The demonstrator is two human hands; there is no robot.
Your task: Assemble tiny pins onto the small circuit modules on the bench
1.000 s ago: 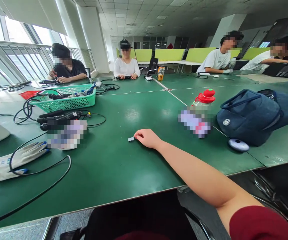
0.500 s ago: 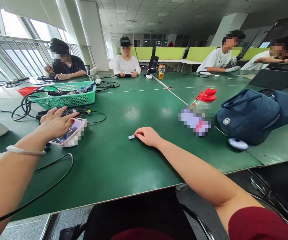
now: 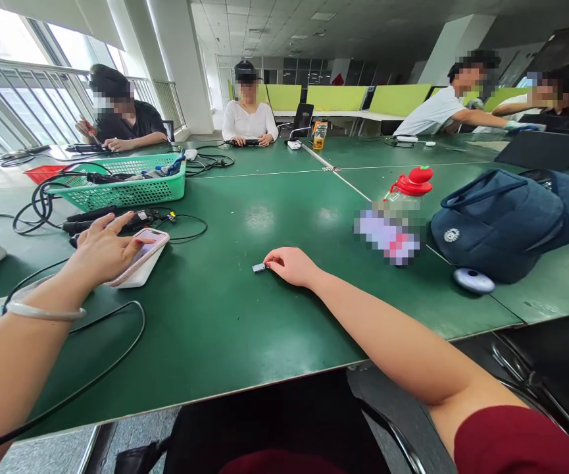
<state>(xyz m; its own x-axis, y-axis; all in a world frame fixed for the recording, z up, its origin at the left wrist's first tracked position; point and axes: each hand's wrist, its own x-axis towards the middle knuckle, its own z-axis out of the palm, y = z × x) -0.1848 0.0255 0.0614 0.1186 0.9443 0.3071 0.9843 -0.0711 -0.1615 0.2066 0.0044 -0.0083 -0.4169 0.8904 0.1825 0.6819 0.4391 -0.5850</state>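
My left hand (image 3: 104,248) is over a phone (image 3: 148,249) in a pale pink case, which leans on a white block (image 3: 145,268). Its fingers are spread, and one fingertip meets or hovers just above the screen; I cannot tell which. Nothing is held in that hand. At the middle of the green table, my right hand (image 3: 290,264) rests with thumb and fingers pinched on the end of a small silver rectangular piece (image 3: 258,268). That piece lies at table level, and its gripped end is hidden by the fingertips.
A green basket (image 3: 126,191) with cables stands behind my left hand. A black cable (image 3: 141,329) loops across the table (image 3: 205,342) at front left. To the right are a red-lidded bottle (image 3: 410,184), a navy bag (image 3: 501,224) and a white oval object (image 3: 474,280). Several people sit around the table.
My left hand has shifted slightly, with a finger now over the phone's screen. At the far right, a co-worker has leaned over and stretched out an arm. My right hand keeps its pinch.
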